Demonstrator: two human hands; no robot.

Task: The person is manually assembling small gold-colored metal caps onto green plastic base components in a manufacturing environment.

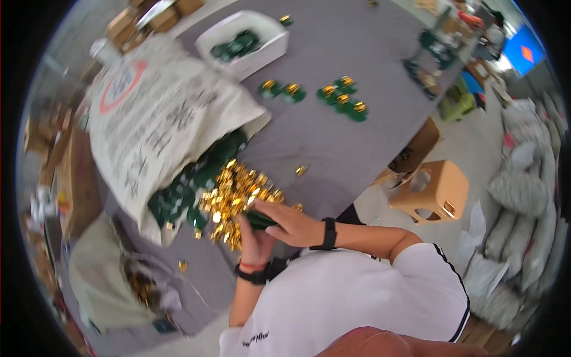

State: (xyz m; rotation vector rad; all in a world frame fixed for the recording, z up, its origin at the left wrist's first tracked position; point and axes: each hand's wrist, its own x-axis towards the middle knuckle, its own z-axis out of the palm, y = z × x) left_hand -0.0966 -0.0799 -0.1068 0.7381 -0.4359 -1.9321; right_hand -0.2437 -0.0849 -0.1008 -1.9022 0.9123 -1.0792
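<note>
1. Here, a dark green piece [259, 219] sits pinched between two hands at the near edge of a grey table [333, 137], just beside a heap of gold caps [235, 193].
2. The right hand [291, 224] lies over the green piece with fingers curled around it, gripping it; a black watch [329, 233] bands that wrist.
3. The left hand [254, 243] closes on the same piece from below, its wrist ringed by a black band [253, 276] and a thin red cord.
4. To the left, a large white printed sack [154, 125] lies on its side, more green pieces [190, 184] spilling from its mouth toward the gold heap.
5. Farther off, small clusters of green parts topped with gold [342, 98] dot the middle of the table, and a white box [244, 43] holding green pieces stands at the far side.
6. A single gold cap [301, 171] rests apart, right of the heap.
7. On the floor to the right stands a tan plastic stool [433, 191], with pale filled bags [523, 196] stacked beyond it.
</note>
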